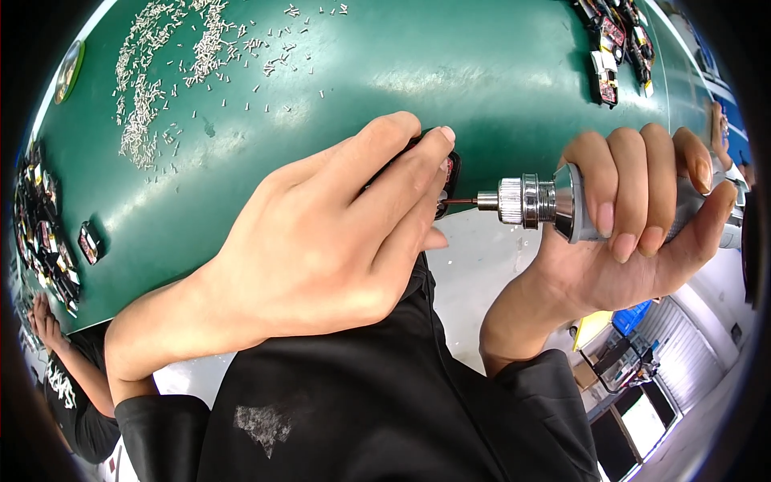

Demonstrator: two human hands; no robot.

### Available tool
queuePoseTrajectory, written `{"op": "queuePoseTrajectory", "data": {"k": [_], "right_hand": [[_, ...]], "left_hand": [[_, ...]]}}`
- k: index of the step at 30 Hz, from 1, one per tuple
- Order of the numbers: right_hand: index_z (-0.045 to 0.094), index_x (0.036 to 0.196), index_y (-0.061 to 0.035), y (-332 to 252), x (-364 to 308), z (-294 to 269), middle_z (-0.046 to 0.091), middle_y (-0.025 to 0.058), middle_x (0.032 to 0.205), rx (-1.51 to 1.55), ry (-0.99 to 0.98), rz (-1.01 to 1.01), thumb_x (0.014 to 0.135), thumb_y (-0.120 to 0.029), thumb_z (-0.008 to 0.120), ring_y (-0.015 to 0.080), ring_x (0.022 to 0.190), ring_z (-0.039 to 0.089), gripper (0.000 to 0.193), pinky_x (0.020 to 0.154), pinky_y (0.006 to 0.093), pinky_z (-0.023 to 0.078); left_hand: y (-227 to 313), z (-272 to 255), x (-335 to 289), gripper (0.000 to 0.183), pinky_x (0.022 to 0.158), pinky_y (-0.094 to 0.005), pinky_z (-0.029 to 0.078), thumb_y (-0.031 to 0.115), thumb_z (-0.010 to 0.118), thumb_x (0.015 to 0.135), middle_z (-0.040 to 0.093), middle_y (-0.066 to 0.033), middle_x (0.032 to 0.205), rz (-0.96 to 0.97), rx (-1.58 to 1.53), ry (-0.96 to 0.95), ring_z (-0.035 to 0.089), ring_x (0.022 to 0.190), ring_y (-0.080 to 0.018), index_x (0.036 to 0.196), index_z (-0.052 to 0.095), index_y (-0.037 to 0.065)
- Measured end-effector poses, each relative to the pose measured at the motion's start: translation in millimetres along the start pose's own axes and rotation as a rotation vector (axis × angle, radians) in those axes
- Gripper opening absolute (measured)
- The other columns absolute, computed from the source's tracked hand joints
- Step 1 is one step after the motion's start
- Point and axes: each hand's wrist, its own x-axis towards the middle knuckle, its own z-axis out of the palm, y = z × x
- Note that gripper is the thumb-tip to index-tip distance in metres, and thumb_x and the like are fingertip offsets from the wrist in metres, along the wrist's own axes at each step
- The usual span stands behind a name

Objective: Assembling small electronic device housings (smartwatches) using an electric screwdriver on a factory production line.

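Note:
My right hand (642,201) wraps round the grey body of an electric screwdriver (522,201), held level with its bit pointing left. The bit's tip meets the edge of a small black device (454,173) at the front of the table. Over that device lies my left hand (345,217), fingers closed round it, hiding most of it. Only its dark rim and a bit of red show past the fingertips. Whether a screw sits at the bit's tip is too small to tell.
Loose small screws (209,48) lie scattered across the green table (385,80) at the far left. Black devices are heaped at the left edge (44,233) and far right (606,56), with a single device (90,243) near the left heap. Another person's arm (80,369) shows at lower left.

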Motion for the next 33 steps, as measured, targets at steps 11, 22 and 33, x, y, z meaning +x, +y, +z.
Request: {"op": "queuePoseTrajectory", "data": {"k": [11,22,33], "right_hand": [[0.057,0.089,-0.0054,-3.4,8.2,-4.5,0.039,-0.0049,0.051,-0.172,-0.047,-0.024,0.092,-0.029,0.05,0.0063,0.044,0.037,0.025,0.052,0.0227,0.034],[0.059,0.09,-0.0063,1.2,8.0,-9.3,0.039,-0.0052,0.051,-0.213,-0.052,-0.031,0.092,-0.031,0.05,0.0063,0.044,0.038,0.026,0.051,0.0233,0.034],[0.058,0.089,-0.0065,-1.2,7.4,-8.2,0.04,-0.0052,0.05,-0.213,-0.049,-0.013,0.092,-0.031,0.05,0.0062,0.043,0.039,0.026,0.05,0.0225,0.035]], "left_hand": [[-0.4,3.4,-2.9,0.044,0.069,-0.0367,0.056,0.006,0.068,0.056,0.061,-0.0219,0.106,0.032,0.105,-0.008,0.06,0.093,-0.0347,0.094,0.06,-0.015],[-1.4,4.3,-2.4,0.045,0.068,-0.0364,0.056,0.005,0.068,0.054,0.062,-0.0225,0.104,0.031,0.096,-0.003,0.061,0.091,-0.0345,0.093,0.06,-0.015],[-1.3,5.0,-2.6,0.044,0.068,-0.0363,0.055,0.005,0.068,0.055,0.062,-0.0223,0.104,0.033,0.098,0.0,0.061,0.091,-0.0345,0.093,0.06,-0.015]]}}
